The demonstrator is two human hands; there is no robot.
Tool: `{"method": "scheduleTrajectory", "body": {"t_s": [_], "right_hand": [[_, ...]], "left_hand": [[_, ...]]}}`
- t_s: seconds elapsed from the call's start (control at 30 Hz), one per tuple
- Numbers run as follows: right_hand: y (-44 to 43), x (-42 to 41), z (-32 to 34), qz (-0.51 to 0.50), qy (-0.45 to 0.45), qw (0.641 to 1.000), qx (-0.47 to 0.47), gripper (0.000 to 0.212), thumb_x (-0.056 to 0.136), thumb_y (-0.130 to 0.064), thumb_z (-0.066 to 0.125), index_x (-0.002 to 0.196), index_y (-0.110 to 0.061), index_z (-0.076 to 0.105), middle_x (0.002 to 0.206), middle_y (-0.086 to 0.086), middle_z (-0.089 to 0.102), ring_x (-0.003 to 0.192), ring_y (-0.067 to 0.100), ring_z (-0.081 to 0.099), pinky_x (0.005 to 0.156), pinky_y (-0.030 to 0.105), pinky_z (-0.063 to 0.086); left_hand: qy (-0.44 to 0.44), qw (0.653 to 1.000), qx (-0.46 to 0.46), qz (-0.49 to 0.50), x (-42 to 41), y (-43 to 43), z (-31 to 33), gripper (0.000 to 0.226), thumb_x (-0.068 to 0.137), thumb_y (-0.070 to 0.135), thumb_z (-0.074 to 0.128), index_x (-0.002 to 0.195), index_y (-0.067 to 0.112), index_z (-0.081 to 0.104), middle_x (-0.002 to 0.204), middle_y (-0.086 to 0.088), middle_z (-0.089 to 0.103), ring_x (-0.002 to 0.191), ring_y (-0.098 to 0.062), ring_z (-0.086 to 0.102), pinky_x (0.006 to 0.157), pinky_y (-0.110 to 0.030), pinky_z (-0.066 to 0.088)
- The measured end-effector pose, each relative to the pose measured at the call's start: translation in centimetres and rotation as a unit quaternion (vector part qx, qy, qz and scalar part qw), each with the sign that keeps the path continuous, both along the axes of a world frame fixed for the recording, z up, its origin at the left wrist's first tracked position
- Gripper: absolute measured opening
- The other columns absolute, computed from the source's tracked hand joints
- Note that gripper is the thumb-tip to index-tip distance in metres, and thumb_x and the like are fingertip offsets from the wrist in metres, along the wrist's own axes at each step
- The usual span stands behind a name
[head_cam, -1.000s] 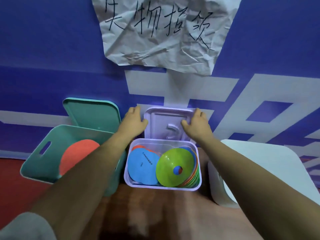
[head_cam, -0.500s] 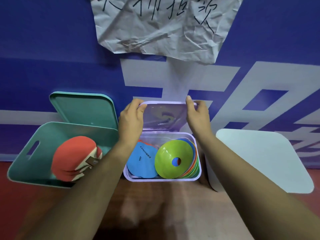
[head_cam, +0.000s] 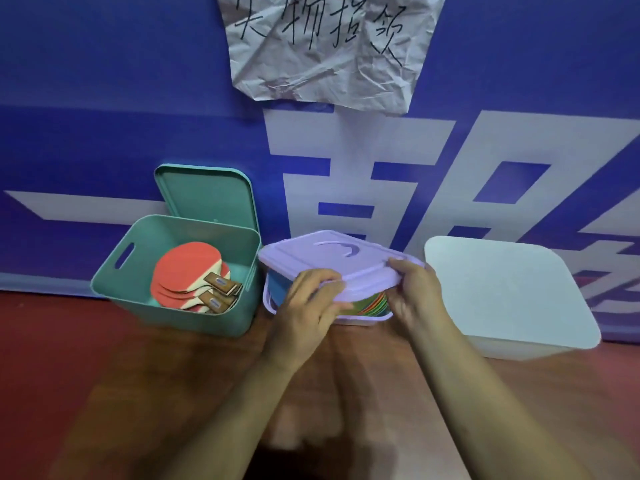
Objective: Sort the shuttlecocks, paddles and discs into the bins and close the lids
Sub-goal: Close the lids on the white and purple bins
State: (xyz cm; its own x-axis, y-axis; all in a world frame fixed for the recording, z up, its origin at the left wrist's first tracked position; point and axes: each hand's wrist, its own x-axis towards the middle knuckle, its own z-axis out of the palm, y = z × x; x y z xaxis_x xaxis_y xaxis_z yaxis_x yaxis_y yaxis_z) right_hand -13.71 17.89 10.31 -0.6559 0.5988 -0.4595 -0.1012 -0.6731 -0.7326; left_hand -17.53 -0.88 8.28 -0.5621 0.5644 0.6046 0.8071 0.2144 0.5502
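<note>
Purple lid now lowered over bin on brown floor

Crumpled paper sheet taped to wall: handwritten black "失物招领", tops cropped. Blue banner: huge white characters, cut off, unreadable. Badges on paddles: too small to read.

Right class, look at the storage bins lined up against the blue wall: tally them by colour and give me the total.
Teal bin: 1
Lilac bin: 1
White bin: 1
Total: 3
</note>
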Motion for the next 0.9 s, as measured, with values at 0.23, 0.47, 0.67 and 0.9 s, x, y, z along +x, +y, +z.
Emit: {"method": "scheduleTrajectory", "body": {"t_s": [0.23,0.47,0.67,0.9], "right_hand": [[3.2,5.3,0.6,0.108,-0.036,0.993,0.026,0.043,0.077,0.008,0.057,0.12,0.003,0.061,0.112,0.023,0.07,0.103,0.038,0.068,0.091,0.049,0.054],[4.6,4.5,0.7,0.196,-0.102,0.972,0.079,0.038,0.078,-0.002,0.064,0.115,-0.005,0.063,0.11,0.019,0.071,0.096,0.038,0.069,0.082,0.05,0.057],[5.9,2.1,-1.7,0.179,-0.203,0.932,0.241,0.025,0.084,-0.031,0.073,0.1,-0.014,0.065,0.097,0.008,0.073,0.091,0.029,0.069,0.08,0.046,0.059],[6.0,-2.1,-6.4,0.195,-0.363,0.79,0.453,0.032,0.087,-0.028,0.064,0.111,-0.008,0.058,0.104,0.009,0.062,0.085,0.023,0.059,0.07,0.032,0.05]], "left_hand": [[-0.16,0.956,-0.045,0.24,-3.9,-4.1,-0.2,0.057,0.083,0.048,0.055,0.123,0.007,0.054,0.122,-0.012,0.053,0.116,-0.025,0.047,0.102,-0.042,0.039],[-0.487,0.829,-0.19,0.199,-7.3,-4.4,-2.5,0.072,0.083,0.056,0.065,0.138,0.017,0.039,0.131,-0.001,0.052,0.114,-0.024,0.054,0.095,-0.036,0.043],[-0.531,0.823,-0.04,0.196,-8.4,-5.3,-5.1,0.065,0.076,0.027,0.082,0.131,0.021,0.048,0.121,-0.005,0.061,0.106,-0.025,0.062,0.092,-0.048,0.053],[-0.439,0.86,-0.106,0.238,-12.5,-2.9,-6.0,0.063,0.079,0.042,0.074,0.13,0.011,0.055,0.122,-0.003,0.059,0.11,-0.027,0.059,0.098,-0.043,0.049]]}}
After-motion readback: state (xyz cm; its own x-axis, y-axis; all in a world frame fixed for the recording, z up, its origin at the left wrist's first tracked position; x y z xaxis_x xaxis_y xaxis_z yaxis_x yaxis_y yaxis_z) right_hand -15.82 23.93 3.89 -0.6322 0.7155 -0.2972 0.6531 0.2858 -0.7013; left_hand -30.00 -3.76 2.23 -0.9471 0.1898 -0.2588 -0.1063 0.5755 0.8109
